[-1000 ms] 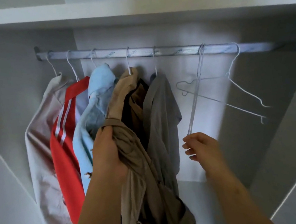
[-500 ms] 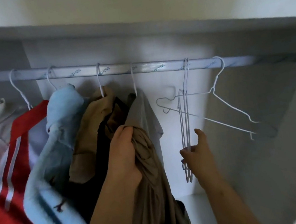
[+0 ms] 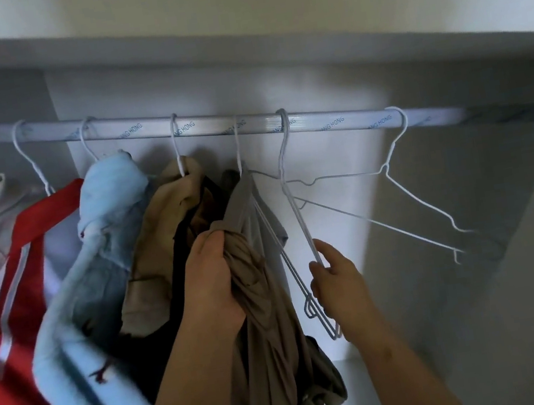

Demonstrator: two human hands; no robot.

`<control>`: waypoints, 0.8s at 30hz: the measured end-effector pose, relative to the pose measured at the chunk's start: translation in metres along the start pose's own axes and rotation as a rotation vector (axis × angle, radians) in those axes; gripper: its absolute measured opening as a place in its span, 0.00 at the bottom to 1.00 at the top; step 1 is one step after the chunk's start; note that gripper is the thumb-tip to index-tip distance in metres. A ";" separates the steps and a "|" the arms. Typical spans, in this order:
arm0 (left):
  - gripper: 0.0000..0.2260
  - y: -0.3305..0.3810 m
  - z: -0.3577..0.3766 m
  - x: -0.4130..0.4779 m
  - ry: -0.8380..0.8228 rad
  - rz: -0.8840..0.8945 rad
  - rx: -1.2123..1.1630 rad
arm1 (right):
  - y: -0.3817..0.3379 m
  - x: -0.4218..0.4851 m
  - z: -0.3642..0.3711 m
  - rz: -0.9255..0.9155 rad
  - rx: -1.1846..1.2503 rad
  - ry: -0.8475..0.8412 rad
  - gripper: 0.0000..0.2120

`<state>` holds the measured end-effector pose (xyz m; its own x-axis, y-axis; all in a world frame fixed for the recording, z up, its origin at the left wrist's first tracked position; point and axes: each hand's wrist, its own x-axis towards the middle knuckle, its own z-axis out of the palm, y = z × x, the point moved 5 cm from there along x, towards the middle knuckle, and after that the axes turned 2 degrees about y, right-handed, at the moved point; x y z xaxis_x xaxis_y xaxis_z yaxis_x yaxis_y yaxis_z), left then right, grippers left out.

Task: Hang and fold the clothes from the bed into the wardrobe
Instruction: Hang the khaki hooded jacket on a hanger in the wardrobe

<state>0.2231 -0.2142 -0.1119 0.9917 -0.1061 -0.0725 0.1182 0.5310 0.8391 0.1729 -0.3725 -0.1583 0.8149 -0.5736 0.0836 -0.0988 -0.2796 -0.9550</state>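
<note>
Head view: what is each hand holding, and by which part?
Left hand grips the bunched tan garment at its upper end. Right hand pinches the empty white wire hanger low on its frame; its hook is on the rail.

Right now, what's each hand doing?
Left hand: grips the bunched tan garment.
Right hand: pinches a white wire hanger hooked on the rail.

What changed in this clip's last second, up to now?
The right hand, first only at the lower tip of the empty white hanger, rose and closed round its wires; the hook is still on the rail. The left hand still grips the bunched tan garment.
</note>
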 end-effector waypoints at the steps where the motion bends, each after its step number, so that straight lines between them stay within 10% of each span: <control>1: 0.10 0.000 -0.002 0.000 0.014 0.005 -0.010 | -0.001 0.000 0.006 -0.008 0.008 -0.025 0.17; 17: 0.13 -0.015 0.002 -0.008 -0.035 -0.151 -0.050 | 0.005 -0.009 -0.027 0.096 0.347 0.113 0.09; 24: 0.09 -0.014 0.006 -0.014 -0.019 -0.121 -0.056 | 0.003 -0.010 -0.051 0.074 0.078 0.215 0.07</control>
<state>0.2073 -0.2252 -0.1195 0.9690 -0.1880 -0.1604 0.2398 0.5591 0.7937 0.1356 -0.4072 -0.1473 0.6661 -0.7433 0.0627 -0.1026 -0.1745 -0.9793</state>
